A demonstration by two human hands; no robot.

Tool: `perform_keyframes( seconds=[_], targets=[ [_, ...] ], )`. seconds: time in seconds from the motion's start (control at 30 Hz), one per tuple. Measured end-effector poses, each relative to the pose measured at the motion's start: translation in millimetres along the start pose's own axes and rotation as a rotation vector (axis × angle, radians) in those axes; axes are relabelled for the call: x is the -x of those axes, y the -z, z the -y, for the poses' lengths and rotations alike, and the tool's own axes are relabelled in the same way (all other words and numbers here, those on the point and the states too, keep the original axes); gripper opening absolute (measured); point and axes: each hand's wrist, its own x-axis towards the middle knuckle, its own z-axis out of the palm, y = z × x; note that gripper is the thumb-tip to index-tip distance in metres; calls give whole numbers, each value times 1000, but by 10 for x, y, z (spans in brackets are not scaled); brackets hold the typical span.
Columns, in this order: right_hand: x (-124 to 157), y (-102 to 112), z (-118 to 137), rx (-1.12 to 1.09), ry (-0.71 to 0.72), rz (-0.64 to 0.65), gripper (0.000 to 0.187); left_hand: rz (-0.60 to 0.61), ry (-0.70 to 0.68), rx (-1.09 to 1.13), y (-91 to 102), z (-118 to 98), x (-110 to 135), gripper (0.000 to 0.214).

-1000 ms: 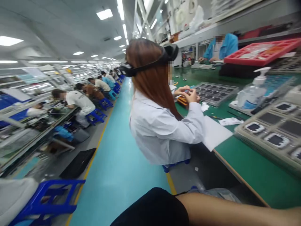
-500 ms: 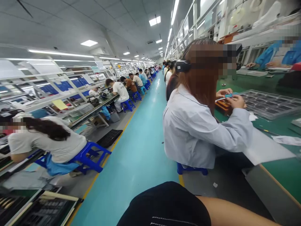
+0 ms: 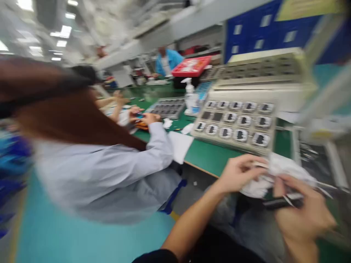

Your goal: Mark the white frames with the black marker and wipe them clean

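At the lower right of the head view, my left hand is closed, with a small pale piece pinched in its fingertips. My right hand is closed close beside it, holding a dark stick-like tool; blur hides its exact kind. A crumpled white cloth lies behind and beneath the fingers of both hands. Just beyond, a clear plastic tray carries rows of small black-and-white parts, and two of its pockets look dark.
A co-worker in a light shirt sits close on the left, hands over the green bench. Behind the tray stand a pump bottle, a red bin and a raised pale tray. Another person is across the bench.
My view has swung right from the aisle to the bench. Both my hands now show, where earlier only a dark sleeve and a bare forearm did.
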Motion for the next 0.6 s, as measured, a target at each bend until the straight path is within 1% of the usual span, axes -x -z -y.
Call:
perform_keyframes(
  seconds=[0.03,0.07,0.1,0.2,0.27,0.33,0.4,0.5,0.6],
  targets=[
    [76,200,-68,-13,168,-66,26,-29,-12,-1,20,33,25,67],
    [140,326,-85,-29,201,-50,24,-44,-14,4,45,47,49,62],
    [189,383,-74,-53,155,-46,28,-52,-16,10,69,46,68,56],
    [242,344,0,-95,12,-107,34,-44,-28,0,108,-7,112,40],
    [228,320,55,-117,-22,-64,37,-14,-36,-9,98,-46,144,35],
    [200,353,108,-125,11,34,44,0,-44,-13,84,-68,171,32],
    [168,411,150,-81,90,112,51,-4,-48,-20,84,-76,184,30],
    [118,473,188,10,179,157,53,4,-50,-32,104,-92,184,27],
    [72,488,194,40,200,190,50,7,-67,-34,116,-126,179,25]
  ],
)
